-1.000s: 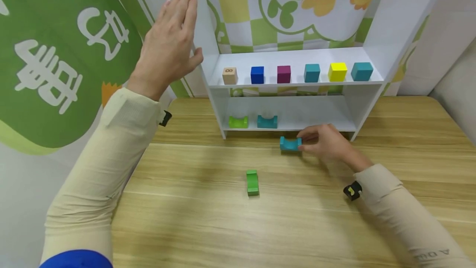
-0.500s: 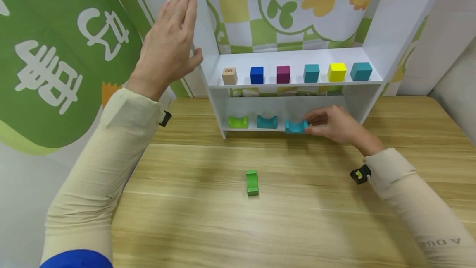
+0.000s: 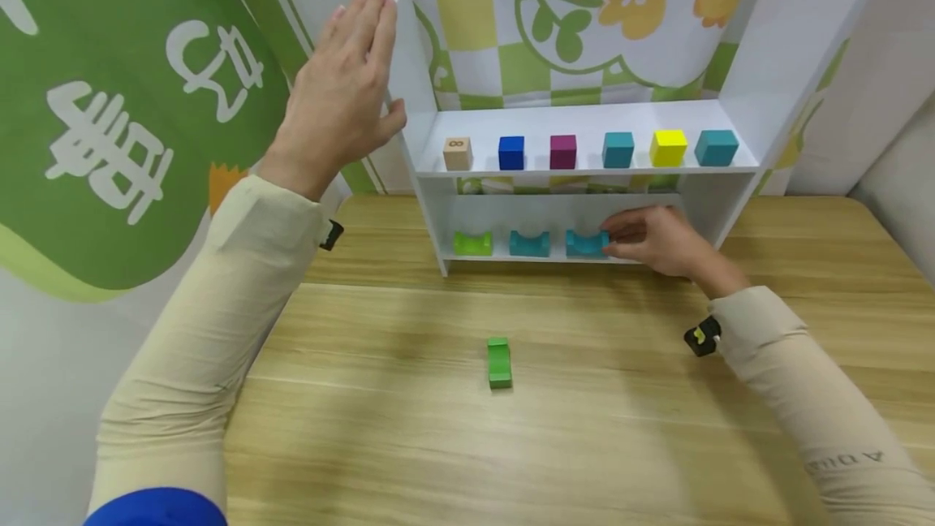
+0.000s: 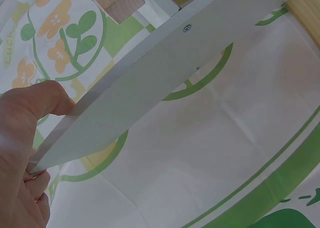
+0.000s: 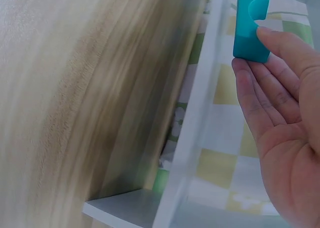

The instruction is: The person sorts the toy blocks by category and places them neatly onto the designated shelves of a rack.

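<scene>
My right hand [image 3: 663, 242] pinches the right end of a teal block with a curved notch [image 3: 587, 246], which is at the front of the lower board of a white shelf [image 3: 792, 55]. In the right wrist view, the thumb and fingertips hold this notched block [image 5: 250, 37] at its end. To its left on that board stand another teal notched block [image 3: 529, 245] and a lime green one [image 3: 473, 245]. Up at the shelf's left side panel [image 4: 130, 92], my left hand [image 3: 336, 96] grips the edge between thumb and fingers. A green notched block [image 3: 499, 364] lies on the wooden table.
Several cubes line the upper board, among them a wooden cube marked 8 [image 3: 458, 154], a blue cube [image 3: 511, 153], a maroon cube [image 3: 563, 153] and a yellow cube [image 3: 668, 148]. A patterned cloth [image 3: 467, 15] hangs behind the shelf.
My right hand has carried the teal notched block from in front of the shelf, up and back onto the lower board. The left hand keeps its place on the side panel.
</scene>
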The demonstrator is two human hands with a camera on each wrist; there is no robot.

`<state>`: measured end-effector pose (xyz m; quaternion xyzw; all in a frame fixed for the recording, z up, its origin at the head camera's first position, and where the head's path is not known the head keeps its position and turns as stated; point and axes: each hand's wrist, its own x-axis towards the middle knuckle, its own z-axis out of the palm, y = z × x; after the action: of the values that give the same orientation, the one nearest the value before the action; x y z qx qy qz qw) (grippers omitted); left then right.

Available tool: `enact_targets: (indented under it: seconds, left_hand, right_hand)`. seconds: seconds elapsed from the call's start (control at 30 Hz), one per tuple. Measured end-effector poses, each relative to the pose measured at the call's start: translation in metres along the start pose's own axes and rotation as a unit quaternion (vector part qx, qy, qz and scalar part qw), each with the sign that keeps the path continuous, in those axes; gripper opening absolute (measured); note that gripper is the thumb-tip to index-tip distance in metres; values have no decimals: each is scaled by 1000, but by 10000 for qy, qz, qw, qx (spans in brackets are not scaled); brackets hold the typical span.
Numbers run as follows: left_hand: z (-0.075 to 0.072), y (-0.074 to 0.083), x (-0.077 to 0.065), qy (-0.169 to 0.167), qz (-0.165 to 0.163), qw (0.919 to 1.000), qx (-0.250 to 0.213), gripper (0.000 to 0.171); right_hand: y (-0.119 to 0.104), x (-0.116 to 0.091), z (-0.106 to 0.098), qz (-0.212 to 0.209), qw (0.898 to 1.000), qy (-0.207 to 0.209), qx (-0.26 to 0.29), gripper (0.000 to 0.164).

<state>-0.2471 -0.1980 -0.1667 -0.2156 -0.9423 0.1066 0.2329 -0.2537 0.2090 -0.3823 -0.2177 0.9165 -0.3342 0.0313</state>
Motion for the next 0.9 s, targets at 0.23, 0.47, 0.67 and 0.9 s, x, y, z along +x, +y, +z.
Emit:
enact_targets:
  seconds: [0.23,0.47,0.67,0.9]
  left_hand:
    - [1,1,0,-2,23,10000,17,96]
    - [0,-1,0,14,5,10000,20,96]
    - [1,-1,0,72,0,10000,-1,96]
    - [1,0,0,38,-9,10000,36,96]
  right_hand:
    - [7,3,6,91,10000,-15,38,37]
    - [10,6,7,156,9998,-80,15,38]
    - [10,8,8,161,9998,-95,-1,39]
    - [6,6,6,137,9999,17,-102,40]
